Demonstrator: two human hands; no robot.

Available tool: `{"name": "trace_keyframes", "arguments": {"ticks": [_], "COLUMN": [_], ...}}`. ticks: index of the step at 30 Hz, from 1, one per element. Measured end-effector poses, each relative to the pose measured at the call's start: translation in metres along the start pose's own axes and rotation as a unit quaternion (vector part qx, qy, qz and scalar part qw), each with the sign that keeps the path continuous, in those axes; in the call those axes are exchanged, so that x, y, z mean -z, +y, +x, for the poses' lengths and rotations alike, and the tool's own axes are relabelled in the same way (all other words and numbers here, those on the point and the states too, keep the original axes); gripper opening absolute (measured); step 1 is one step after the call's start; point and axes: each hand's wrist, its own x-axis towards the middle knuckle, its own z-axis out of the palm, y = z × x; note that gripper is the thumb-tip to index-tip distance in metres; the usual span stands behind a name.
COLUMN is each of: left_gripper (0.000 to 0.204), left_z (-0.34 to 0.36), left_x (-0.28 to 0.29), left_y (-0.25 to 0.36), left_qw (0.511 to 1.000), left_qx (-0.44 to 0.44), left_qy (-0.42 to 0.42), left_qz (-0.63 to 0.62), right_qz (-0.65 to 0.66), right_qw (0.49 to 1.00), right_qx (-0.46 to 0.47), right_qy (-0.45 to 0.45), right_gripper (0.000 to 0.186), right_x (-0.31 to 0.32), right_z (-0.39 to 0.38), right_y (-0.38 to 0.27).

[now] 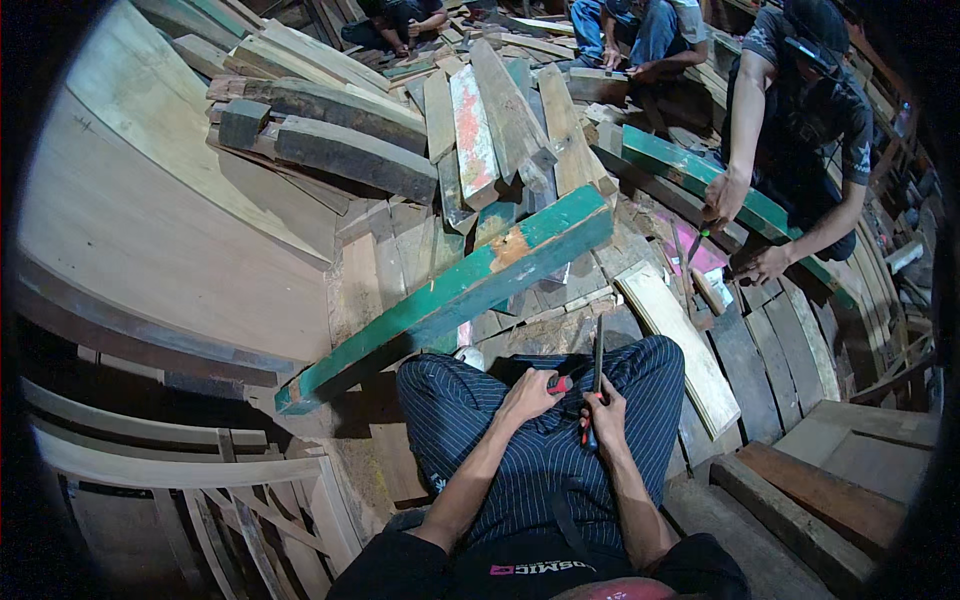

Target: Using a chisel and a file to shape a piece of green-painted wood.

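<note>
I sit cross-legged, and both hands are above my lap. My left hand (532,396) is closed around a short red-and-black handle (559,384); the rest of that tool is hidden in the fist. My right hand (606,416) grips a long, narrow tool like a file (599,352). Its dark metal blade points up and away from me, and its red-and-black handle sticks out below the fingers. The two hands are close together but apart. Just beyond my knees a green-painted wooden beam (440,295) lies slantwise, its paint worn near the far end.
Piled planks (490,130) and dark timbers (355,155) lie ahead. A large pale panel (170,220) stands at left, above slatted wooden frames (200,460). A pale board (680,345) lies right of my knee. A co-worker (800,130) handles a tool beside another green beam (690,170); others sit farther back.
</note>
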Motion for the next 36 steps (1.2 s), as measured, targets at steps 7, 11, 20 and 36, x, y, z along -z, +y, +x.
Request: {"name": "trace_keyframes", "arguments": {"ticks": [7, 11, 20, 36], "left_gripper": [0.028, 0.027, 0.023, 0.025], "left_z": [-0.001, 0.002, 0.008, 0.004], "left_x": [0.007, 0.008, 0.002, -0.001], "left_y": [0.001, -0.001, 0.004, -0.005], "left_qw": [0.999, 0.999, 0.999, 0.999], "left_qx": [0.028, 0.027, 0.004, 0.027], "left_qy": [-0.025, -0.034, -0.029, -0.034], "left_qz": [0.001, 0.010, 0.027, 0.022], "right_qz": [0.029, 0.039, 0.005, 0.002], "right_qw": [0.999, 0.999, 1.000, 0.999], "right_qx": [-0.005, -0.004, 0.010, -0.004], "right_qy": [-0.018, -0.021, -0.016, -0.043], "right_gripper": [0.059, 0.059, 0.062, 0.061], "right_x": [-0.004, -0.006, 0.001, 0.000], "right_z": [-0.001, 0.002, 0.009, -0.002], "right_y": [0.002, 0.004, 0.012, 0.008]}}
